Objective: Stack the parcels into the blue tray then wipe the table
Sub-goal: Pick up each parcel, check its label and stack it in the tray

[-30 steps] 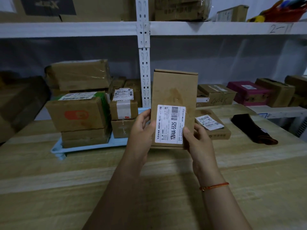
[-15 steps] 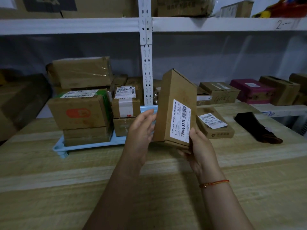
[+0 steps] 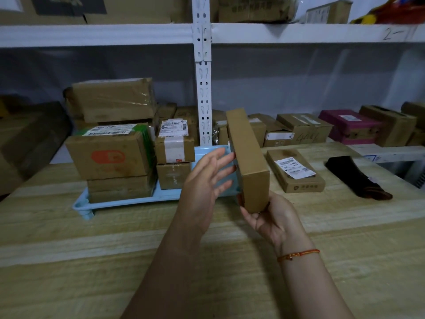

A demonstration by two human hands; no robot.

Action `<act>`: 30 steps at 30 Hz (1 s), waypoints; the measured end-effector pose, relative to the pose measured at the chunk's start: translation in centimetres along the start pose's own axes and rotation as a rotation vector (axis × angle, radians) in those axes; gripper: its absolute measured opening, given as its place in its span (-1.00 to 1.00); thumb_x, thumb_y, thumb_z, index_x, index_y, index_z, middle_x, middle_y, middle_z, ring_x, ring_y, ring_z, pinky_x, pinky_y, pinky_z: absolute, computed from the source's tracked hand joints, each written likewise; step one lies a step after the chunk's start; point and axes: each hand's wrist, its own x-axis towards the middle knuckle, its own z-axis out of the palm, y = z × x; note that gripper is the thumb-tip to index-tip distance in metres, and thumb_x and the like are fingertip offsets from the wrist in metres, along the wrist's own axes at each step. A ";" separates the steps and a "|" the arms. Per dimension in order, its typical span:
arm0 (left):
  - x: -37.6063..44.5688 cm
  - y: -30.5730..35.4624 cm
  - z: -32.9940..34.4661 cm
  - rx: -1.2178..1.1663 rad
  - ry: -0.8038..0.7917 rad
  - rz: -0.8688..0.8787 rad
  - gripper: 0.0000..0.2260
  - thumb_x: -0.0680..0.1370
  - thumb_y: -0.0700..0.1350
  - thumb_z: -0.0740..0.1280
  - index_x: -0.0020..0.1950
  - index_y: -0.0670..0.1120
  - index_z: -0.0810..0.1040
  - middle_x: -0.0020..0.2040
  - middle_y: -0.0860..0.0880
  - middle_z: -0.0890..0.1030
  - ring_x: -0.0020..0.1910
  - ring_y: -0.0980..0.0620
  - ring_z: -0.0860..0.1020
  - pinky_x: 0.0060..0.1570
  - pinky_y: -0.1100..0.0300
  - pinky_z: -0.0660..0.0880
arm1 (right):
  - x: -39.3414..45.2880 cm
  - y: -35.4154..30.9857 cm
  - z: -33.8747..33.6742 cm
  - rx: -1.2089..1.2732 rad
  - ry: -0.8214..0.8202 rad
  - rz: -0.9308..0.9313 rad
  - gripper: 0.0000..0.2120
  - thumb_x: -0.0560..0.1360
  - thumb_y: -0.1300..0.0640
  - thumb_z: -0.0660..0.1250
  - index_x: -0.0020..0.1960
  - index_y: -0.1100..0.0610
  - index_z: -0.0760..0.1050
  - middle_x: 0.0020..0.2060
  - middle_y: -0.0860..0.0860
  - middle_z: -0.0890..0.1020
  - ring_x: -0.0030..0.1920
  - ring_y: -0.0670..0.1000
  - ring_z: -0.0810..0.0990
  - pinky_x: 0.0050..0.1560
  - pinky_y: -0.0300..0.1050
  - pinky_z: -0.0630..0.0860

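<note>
Right hand (image 3: 273, 217) cups the flat cardboard parcel's (image 3: 249, 162) bottom end, left hand (image 3: 207, 180) splayed beside it; looks light and stiff, so grab the long edges.

You hold a flat brown cardboard parcel (image 3: 249, 157) upright and edge-on, its narrow side facing you, just at 3 o'clock of the blue tray (image 3: 128, 198). The light blue plastic tray lies on the table; at its 9 o'clock end a parcel with an orange logo (image 3: 108, 155) sits on a plain brown box (image 3: 120, 188). Beside them toward 3 o'clock a small taped parcel with a white label (image 3: 174, 143) rests on another small box (image 3: 173, 176). A flat labelled parcel (image 3: 295, 170) lies on the table at 3 o'clock of the held one
</note>
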 end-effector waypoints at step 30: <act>-0.1 -3.8 0.6 0.514 0.013 -0.026 -0.31 0.34 0.30 0.42 0.43 0.13 0.39 0.35 0.09 0.42 0.25 0.16 0.46 0.01 0.38 0.41 | -2.7 0.2 1.1 -0.266 0.036 -0.580 -0.66 0.48 0.21 0.41 0.23 0.15 0.48 -0.02 0.15 0.68 -0.07 0.07 0.69 0.01 0.06 0.61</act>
